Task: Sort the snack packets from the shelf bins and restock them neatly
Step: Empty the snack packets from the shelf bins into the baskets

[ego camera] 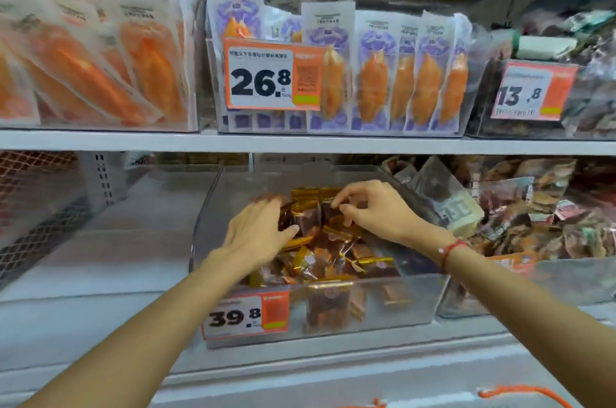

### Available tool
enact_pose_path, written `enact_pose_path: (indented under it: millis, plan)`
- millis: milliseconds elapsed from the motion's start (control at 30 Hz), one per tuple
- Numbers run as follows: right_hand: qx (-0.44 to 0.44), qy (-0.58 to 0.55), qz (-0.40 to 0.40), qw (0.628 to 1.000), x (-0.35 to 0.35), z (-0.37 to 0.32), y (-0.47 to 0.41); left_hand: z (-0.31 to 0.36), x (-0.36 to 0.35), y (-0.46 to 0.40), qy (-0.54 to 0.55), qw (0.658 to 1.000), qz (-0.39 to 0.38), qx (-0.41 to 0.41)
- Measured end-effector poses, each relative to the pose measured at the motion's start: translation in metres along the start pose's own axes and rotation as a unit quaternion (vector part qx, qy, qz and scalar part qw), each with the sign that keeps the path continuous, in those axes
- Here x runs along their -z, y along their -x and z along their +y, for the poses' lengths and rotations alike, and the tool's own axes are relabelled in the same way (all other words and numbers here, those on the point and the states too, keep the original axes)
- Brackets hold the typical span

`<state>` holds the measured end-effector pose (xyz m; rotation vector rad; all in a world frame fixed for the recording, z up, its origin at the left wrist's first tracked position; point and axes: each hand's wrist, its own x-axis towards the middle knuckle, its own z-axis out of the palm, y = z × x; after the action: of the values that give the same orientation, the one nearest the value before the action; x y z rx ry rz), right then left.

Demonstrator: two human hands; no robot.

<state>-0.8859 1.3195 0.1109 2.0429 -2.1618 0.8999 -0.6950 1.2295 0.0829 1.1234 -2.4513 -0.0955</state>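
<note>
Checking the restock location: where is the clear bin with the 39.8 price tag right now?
In the head view, the clear bin sits centre on the lower shelf, below the 26.8 tag, with both hands reaching into its gold-edged packets.
</note>
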Motion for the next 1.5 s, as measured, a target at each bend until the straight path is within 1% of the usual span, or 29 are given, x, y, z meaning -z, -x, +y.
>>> enact_pose_path:
  millis: [33, 67, 133, 167, 267, 333, 433, 533, 667, 767, 867, 1033, 1067, 1133, 1233, 1300, 1367, 1433, 1500]
  plan:
    - [-0.009, 0.03, -0.017, 0.999, -0.005, 0.007, -0.017, -0.001, -0.008, -0.012, 0.002, 1.0, -0.013, 0.014]
    - [-0.017, 0.077, -0.053, 0.996, -0.012, 0.014, -0.034, -0.002, -0.017, -0.024, 0.009, 0.999, -0.027, 0.026]
    - [-0.028, 0.185, -0.114, 0.976, -0.028, 0.028, -0.062, -0.005, -0.034, -0.047, 0.025, 0.997, -0.054, 0.046]
    - [-0.027, 0.218, -0.124, 0.968, -0.038, 0.036, -0.073, -0.006, -0.042, -0.057, 0.031, 0.996, -0.065, 0.054]
    - [-0.034, 0.243, -0.123, 0.961, -0.063, 0.058, -0.092, -0.005, -0.056, -0.085, 0.019, 0.995, -0.081, 0.049]
    - [-0.044, 0.264, -0.125, 0.955, -0.071, 0.067, -0.092, -0.006, -0.062, -0.1, -0.025, 0.994, -0.103, 0.025]
    - [-0.037, 0.307, -0.153, 0.938, -0.073, 0.07, -0.09, -0.008, -0.069, -0.112, -0.107, 0.985, -0.133, 0.024]
    - [-0.053, 0.328, -0.187, 0.924, -0.076, 0.069, -0.086, -0.008, -0.07, -0.109, -0.141, 0.98, -0.139, 0.016]
    - [-0.027, 0.291, -0.173, 0.941, -0.077, 0.066, -0.07, 0.002, -0.059, -0.091, -0.182, 0.973, -0.137, -0.028]
    - [-0.029, 0.232, -0.176, 0.956, -0.056, 0.06, -0.05, 0.01, -0.051, -0.07, -0.155, 0.976, -0.141, -0.058]
    - [-0.02, 0.187, -0.145, 0.971, -0.031, 0.051, -0.022, 0.008, -0.031, -0.047, -0.164, 0.977, -0.103, -0.088]
    - [0.022, 0.098, -0.046, 0.994, 0.011, 0.025, 0.022, 0.001, 0.017, -0.007, -0.224, 0.968, 0.019, -0.111]
    - [0.033, 0.07, -0.032, 0.996, 0.02, 0.019, 0.03, 0.002, 0.024, 0.0, -0.208, 0.967, 0.06, -0.13]
    - [0.052, 0.037, -0.008, 0.998, 0.037, 0.005, 0.05, 0.006, 0.037, 0.014, -0.142, 0.964, 0.133, -0.179]
    - [0.065, -0.001, 0.027, 0.998, 0.061, -0.02, 0.088, 0.019, 0.052, 0.038, -0.075, 0.946, 0.219, -0.228]
    - [0.061, -0.045, 0.053, 0.996, 0.075, -0.031, 0.12, 0.029, 0.06, 0.061, -0.044, 0.937, 0.25, -0.239]
    - [0.053, -0.055, 0.078, 0.994, 0.086, -0.04, 0.154, 0.039, 0.065, 0.089, -0.005, 0.931, 0.277, -0.239]
    - [0.037, -0.08, 0.079, 0.993, 0.091, -0.049, 0.188, 0.05, 0.068, 0.12, 0.036, 0.93, 0.281, -0.234]
    - [0.016, -0.116, 0.067, 0.991, 0.093, -0.054, 0.218, 0.062, 0.067, 0.148, 0.048, 0.932, 0.273, -0.234]
